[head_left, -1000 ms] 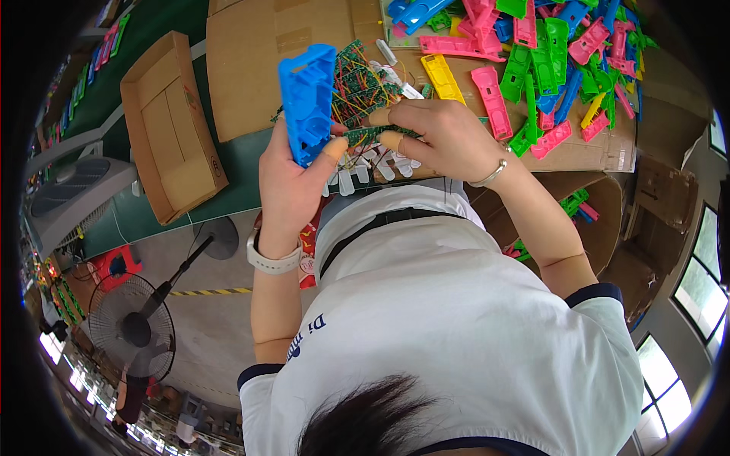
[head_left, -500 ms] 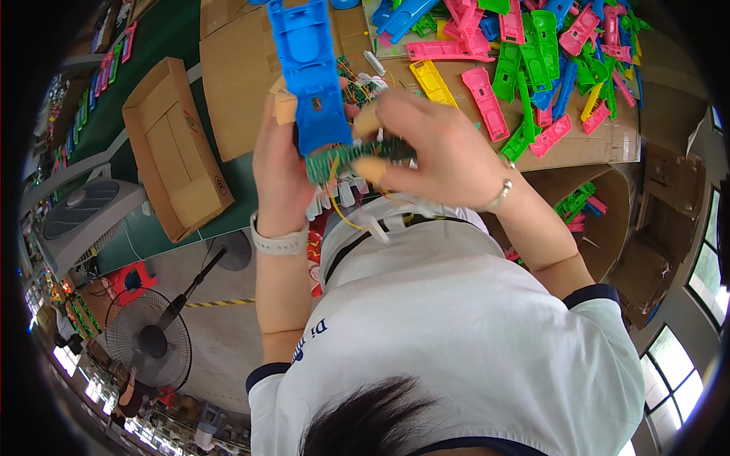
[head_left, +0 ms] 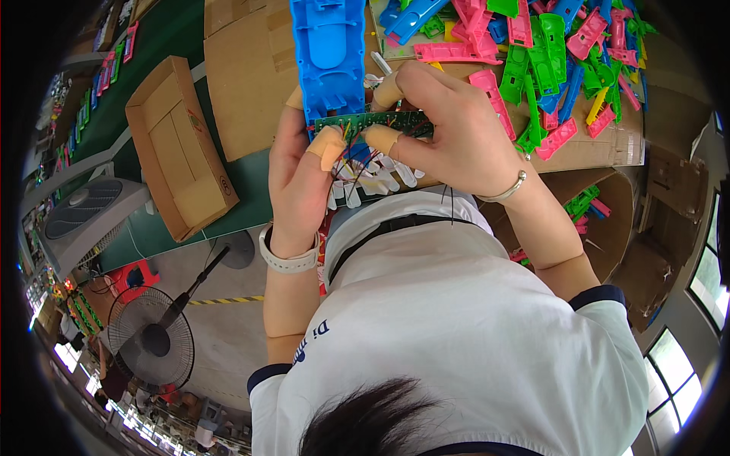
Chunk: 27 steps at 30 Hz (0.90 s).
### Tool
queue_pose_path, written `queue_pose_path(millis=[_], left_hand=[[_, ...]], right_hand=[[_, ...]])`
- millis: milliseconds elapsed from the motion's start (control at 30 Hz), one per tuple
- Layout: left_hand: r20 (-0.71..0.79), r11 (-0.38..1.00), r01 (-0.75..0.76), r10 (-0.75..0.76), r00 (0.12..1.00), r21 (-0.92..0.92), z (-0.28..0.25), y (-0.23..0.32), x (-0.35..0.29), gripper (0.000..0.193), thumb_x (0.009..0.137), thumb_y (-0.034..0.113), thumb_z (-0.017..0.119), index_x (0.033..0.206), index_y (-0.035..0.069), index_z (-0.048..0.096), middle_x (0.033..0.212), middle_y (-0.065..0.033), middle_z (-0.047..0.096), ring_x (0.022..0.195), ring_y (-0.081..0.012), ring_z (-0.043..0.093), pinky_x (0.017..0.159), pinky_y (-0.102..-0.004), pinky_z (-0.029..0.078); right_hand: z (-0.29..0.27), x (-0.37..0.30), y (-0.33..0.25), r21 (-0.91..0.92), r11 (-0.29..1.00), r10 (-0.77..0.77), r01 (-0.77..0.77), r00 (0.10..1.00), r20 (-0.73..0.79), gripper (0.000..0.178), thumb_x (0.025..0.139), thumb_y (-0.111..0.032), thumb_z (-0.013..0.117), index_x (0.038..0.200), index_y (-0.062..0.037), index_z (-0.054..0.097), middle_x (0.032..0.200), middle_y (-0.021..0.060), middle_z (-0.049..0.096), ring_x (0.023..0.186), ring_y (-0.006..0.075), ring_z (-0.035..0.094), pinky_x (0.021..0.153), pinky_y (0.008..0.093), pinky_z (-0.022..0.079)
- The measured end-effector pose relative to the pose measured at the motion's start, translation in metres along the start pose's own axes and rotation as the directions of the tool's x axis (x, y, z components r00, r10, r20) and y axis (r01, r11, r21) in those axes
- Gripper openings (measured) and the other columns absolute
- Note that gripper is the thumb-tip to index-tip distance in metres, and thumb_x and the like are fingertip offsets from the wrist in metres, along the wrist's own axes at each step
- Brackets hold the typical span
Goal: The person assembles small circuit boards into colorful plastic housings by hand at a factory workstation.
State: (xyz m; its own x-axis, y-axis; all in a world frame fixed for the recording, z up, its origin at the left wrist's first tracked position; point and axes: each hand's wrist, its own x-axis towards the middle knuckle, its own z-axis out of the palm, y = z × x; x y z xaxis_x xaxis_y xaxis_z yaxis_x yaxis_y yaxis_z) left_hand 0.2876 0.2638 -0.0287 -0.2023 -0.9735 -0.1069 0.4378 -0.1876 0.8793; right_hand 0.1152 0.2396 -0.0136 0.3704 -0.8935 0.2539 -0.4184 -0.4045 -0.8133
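A blue plastic housing half (head_left: 330, 57) stands lengthwise in my left hand (head_left: 298, 171), its moulded hollow side showing. Against its near end lies a green circuit board (head_left: 411, 121) with thin coloured wires. My left thumb, in a tan finger cover, presses the board's left part. My right hand (head_left: 464, 133) pinches the board's right part between covered thumb and fingers. Below the board, the loose wires (head_left: 351, 163) hang in front of several white plastic pieces (head_left: 376, 181) near the table edge. My left fingers behind the housing are mostly hidden.
Pink, green, blue and yellow housing parts (head_left: 544, 57) are heaped at the far right on cardboard (head_left: 251, 83). An open cardboard tray (head_left: 179, 144) lies at the left on the green table. A box (head_left: 608, 220) with more parts stands at right. Fans (head_left: 156, 340) stand at lower left.
The circuit board has swung up level against the blue housing, and my left thumb now presses on it. The housing has shifted slightly right and turned more upright.
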Motion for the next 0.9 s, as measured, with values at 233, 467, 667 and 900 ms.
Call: queue_pose_path(millis=[233,467,667,900], left_hand=[[0.049,0.985,-0.088,0.081,0.995,0.147,-0.005,-0.001,0.000,0.045,0.090,0.006,0.041,0.132,-0.005,0.030,0.118,-0.0125,0.051,0.103,-0.0154,0.052,0.090,-0.0279,0.041],[-0.006,0.910,-0.201,0.218,0.976,0.363,-0.004,-0.003,0.000,0.039,0.087,0.003,0.044,0.124,-0.007,0.041,0.098,-0.0074,0.059,0.083,-0.0084,0.050,0.073,-0.0212,0.042],[0.051,0.780,-0.293,0.320,0.946,0.553,-0.008,-0.004,0.000,0.038,0.085,0.005,0.045,0.121,-0.008,0.045,0.089,-0.0057,0.060,0.074,-0.0074,0.050,0.066,-0.0207,0.042],[-0.032,0.869,-0.238,0.278,0.960,0.433,-0.003,-0.003,-0.002,0.038,0.085,0.007,0.045,0.120,-0.008,0.045,0.090,-0.0062,0.060,0.077,-0.0068,0.050,0.067,-0.0203,0.042]], right_hand=[[-0.001,0.003,-0.001,-0.025,1.000,-0.013,0.013,1.000,0.024,0.023,0.071,-0.016,0.069,0.085,-0.0056,0.054,0.079,0.0072,0.055,0.067,0.0253,0.055,0.057,0.0342,0.045],[-0.004,0.008,0.003,0.120,0.990,0.055,-0.072,0.989,0.140,0.023,0.072,-0.015,0.071,0.083,-0.0026,0.055,0.078,0.0043,0.054,0.068,0.0144,0.052,0.060,0.0256,0.044],[-0.003,0.008,-0.001,0.193,0.960,0.167,-0.203,0.968,0.186,0.022,0.072,-0.015,0.069,0.081,-0.0010,0.054,0.071,0.0095,0.057,0.061,0.0194,0.055,0.056,0.0292,0.044],[-0.006,0.010,-0.005,0.229,0.906,0.289,-0.355,0.916,0.278,0.023,0.073,-0.015,0.070,0.086,-0.0029,0.056,0.076,0.0011,0.055,0.068,0.0099,0.048,0.062,0.0239,0.043]])
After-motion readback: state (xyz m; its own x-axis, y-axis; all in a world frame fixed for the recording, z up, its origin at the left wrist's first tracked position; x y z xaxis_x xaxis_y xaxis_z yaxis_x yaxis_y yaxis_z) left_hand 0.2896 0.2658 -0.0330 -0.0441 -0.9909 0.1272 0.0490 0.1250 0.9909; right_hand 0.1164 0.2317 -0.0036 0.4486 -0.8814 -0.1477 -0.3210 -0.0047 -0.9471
